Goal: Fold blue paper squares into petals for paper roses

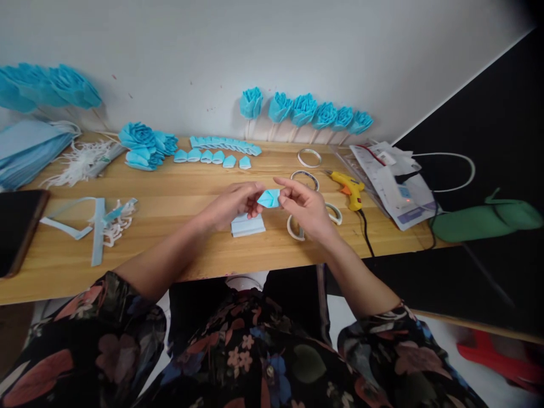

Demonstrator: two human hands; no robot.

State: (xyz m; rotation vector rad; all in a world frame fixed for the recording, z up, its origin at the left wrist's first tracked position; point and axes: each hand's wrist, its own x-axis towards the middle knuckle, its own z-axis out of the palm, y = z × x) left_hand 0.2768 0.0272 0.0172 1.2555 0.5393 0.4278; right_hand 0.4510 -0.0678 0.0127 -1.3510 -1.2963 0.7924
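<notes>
Above the table's middle, a small folded blue petal [268, 198], pointed at its left end, is held between my two hands. My left hand [236, 203] has its fingers closed around the pointed end. The thumb and fingers of my right hand [306, 207] pinch the other end, with the index finger raised. Under my left hand lies a flat pale fabric piece [249, 226], partly covered by the fingers. Beyond the hands, several similar folded petals [206, 157] sit in a line, with an overlapping row of petals [225, 145] behind them.
Blue flowers on sticks [304, 109] lean at the wall; loose flowers [144, 144] lie left. A yellow glue gun [349, 188] and tape rolls [309, 158] are right. Face masks [34, 150], cut strips [97, 231], a dark tablet [21, 232] and green pouch [484, 221] flank the table.
</notes>
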